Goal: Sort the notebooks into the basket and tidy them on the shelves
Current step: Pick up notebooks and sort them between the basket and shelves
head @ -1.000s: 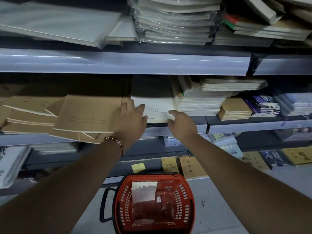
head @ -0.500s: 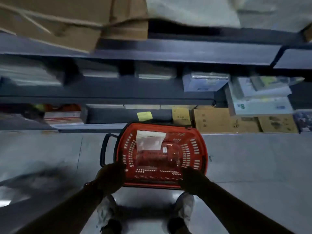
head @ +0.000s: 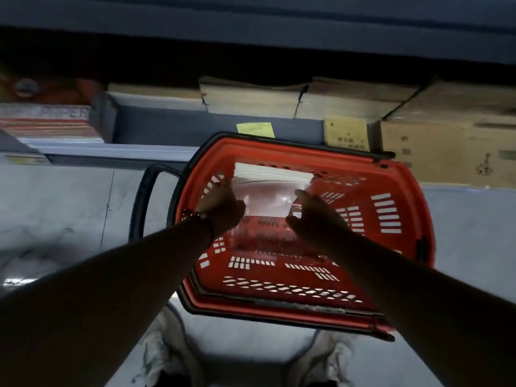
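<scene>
Plastic-wrapped notebooks (head: 272, 177) half behind hands (head: 223, 208)

We see a dim, underexposed view. The forearms and both hands, left hand (head: 223, 209) and right hand (head: 317, 219), read as near silhouettes. Glare flares off the clear wrap (head: 268, 199) inside the red basket (head: 391, 247). The grey floor (head: 69, 208) carries a pale sheen. Motion blur softens the shelves (head: 251, 99), and wide-angle distortion bends the edges.
</scene>
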`<state>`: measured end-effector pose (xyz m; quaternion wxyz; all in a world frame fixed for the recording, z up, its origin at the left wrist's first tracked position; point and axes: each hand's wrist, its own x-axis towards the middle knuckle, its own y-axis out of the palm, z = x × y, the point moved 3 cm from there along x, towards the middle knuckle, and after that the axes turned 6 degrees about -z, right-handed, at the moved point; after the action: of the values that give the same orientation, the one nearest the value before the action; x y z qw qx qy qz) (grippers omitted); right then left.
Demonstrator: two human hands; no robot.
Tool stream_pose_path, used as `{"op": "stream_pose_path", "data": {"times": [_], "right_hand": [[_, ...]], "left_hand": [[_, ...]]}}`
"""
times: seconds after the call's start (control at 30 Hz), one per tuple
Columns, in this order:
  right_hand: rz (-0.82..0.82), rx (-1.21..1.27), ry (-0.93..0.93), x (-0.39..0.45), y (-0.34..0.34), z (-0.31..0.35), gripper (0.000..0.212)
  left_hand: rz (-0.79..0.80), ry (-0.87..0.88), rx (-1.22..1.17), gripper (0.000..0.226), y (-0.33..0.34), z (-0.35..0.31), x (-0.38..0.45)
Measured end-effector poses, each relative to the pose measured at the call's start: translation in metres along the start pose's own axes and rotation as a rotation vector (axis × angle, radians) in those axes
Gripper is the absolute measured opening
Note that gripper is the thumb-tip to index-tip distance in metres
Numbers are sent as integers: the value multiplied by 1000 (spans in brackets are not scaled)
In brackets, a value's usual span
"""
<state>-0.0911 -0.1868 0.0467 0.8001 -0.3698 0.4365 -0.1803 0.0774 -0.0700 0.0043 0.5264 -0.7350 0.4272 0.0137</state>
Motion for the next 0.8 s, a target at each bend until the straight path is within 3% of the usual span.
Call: {"op": "stream_pose_path", "data": {"times": [0.07, 0.13, 0.23, 0.37, 0.5, 0.6, 0.73, 0.8], "right_hand": [[2, -26, -23, 12, 10, 5, 71], [-30, -27, -64, 18, 14, 9, 91], [-44, -89, -50, 33, 20, 5, 74], [-81, -140, -54, 42, 18, -4, 75], [-81, -166, -98, 40, 20, -7, 63], [-79, -175, -106, 37, 20, -12, 56], [-59, -200, -151, 32, 23, -19, 46], [-53, -205, -173, 28, 25, -23, 52]], "left_hand": [[-12, -14, -91, 66, 12, 4, 1], [-39, -19, -135, 64, 22, 9, 0], [-92, -44, -179, 47, 34, 15, 3], [-165, -79, -266, 37, 43, 13, 5], [-55, -8, -313, 31, 48, -3, 8], [31, 90, -219, 22, 53, -13, 16], [-37, 200, -1, 19, 52, -14, 13], [-13, 243, 45, 17, 52, -14, 5]]}}
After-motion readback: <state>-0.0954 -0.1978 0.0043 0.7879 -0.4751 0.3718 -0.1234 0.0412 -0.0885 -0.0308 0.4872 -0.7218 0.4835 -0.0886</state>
